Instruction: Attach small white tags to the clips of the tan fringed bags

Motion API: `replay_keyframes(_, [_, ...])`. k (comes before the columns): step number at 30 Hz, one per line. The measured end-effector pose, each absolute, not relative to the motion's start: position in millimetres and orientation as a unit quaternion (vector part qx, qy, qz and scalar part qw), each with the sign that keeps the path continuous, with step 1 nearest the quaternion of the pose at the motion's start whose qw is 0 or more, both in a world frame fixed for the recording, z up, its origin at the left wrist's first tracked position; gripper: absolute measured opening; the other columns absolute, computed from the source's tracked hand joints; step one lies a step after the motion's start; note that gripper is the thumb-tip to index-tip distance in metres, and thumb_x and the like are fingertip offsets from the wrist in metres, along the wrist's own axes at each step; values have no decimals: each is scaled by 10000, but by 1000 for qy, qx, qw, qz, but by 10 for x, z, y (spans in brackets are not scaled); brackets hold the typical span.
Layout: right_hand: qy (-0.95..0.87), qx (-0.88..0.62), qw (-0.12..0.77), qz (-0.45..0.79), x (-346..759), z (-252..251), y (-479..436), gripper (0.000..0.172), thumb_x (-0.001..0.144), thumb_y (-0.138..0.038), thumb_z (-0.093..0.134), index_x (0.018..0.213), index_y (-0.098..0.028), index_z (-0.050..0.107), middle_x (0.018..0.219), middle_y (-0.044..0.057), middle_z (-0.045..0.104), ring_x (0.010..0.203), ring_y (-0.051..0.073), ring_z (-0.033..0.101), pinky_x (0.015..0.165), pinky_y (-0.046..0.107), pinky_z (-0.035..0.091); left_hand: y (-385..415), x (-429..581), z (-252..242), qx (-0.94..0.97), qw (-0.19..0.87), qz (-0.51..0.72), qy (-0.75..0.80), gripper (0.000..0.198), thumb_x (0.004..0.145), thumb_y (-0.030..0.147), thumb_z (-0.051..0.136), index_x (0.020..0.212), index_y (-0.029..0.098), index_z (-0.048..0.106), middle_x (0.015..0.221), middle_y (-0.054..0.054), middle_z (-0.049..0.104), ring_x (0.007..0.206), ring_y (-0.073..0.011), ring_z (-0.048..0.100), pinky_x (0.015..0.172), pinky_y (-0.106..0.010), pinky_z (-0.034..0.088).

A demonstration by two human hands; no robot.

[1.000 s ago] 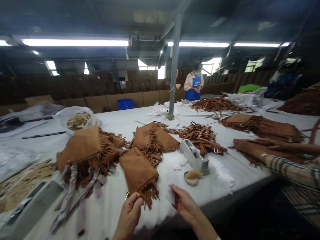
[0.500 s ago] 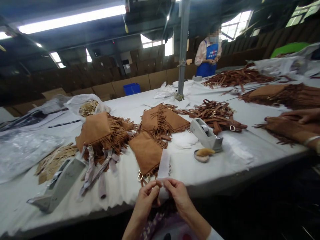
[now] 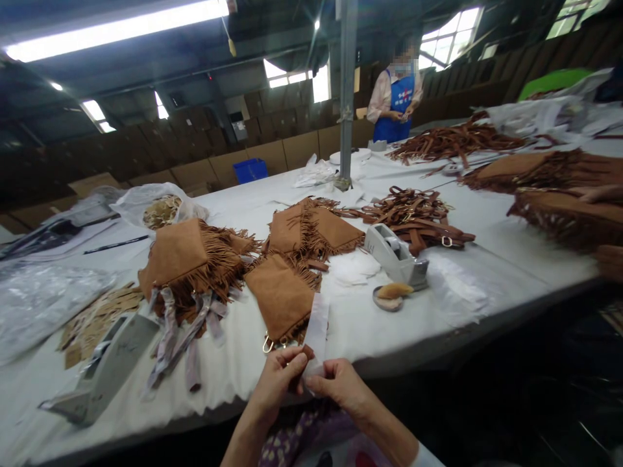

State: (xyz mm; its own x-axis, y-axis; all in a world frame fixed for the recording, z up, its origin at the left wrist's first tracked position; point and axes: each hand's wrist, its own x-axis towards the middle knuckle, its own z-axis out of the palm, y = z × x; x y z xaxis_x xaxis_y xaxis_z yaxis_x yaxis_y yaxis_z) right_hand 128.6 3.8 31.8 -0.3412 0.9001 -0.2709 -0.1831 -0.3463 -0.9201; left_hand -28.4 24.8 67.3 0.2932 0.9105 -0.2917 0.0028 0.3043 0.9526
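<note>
At the table's front edge, my left hand (image 3: 278,375) pinches a brown leather strap (image 3: 308,352), of which only a small end shows between the fingers. My right hand (image 3: 343,387) is closed on the lower end of a white paper strip (image 3: 318,324), close beside the strap. The upper part of that strip rests on the table against a tan fringed bag (image 3: 280,295). Gold clasps (image 3: 267,344) show at the bag's lower edge, just beyond my left fingers. How far the paper goes round the strap is hidden by my fingers.
Tape dispensers stand at left (image 3: 109,373) and right (image 3: 396,256). More fringed bags (image 3: 175,253), wrapped straps (image 3: 192,370) and a strap pile (image 3: 409,214) lie on the white table (image 3: 233,383). A metal post (image 3: 346,97) rises behind. A co-worker's hand (image 3: 601,193) touches a bag at right.
My right hand has shifted slightly down with the paper's lower end, which now bends near the strap. The co-worker's fringed bag at right has been lifted and turned. The view has swung slightly.
</note>
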Motion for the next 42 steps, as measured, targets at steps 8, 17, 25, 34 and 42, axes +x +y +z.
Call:
replay_keyframes(8, [-414,-324,392,755,1250,427,-16,428,606,-463,811,867,-132,743,702,9,648,612,108,483,583,211,330,365,-339,661,499,650,332,468,460,716,560,674,786,105,660,389,67,447,334,-57,380,383,-183,201])
replay_keyframes(17, [-404,-325,357,778,1351,486,27,371,723,-487,728,753,-117,743,704,44,683,627,139,554,622,240,396,322,-283,644,524,627,347,460,487,702,590,670,786,110,659,488,56,475,334,-33,335,359,-185,216])
replay_keyframes(25, [-146,-421,542,713,1381,415,195,277,653,-417,808,726,-171,705,766,27,700,702,140,584,653,242,420,273,-396,573,498,581,408,498,462,770,569,610,875,123,668,549,39,528,373,-33,285,381,-185,192])
replay_keyframes(34, [-116,-473,565,666,1272,385,251,409,544,-496,844,664,-162,641,606,-5,630,559,108,529,543,223,399,83,-334,564,566,505,389,522,422,829,530,563,766,128,674,515,32,471,497,-85,402,489,-199,303])
replay_keyframes(42, [-216,-514,518,649,1234,302,229,519,597,-658,730,650,-153,620,551,2,590,504,113,499,494,231,381,84,-329,601,499,558,419,514,505,768,605,596,935,134,670,747,-24,631,401,-48,409,406,-193,331])
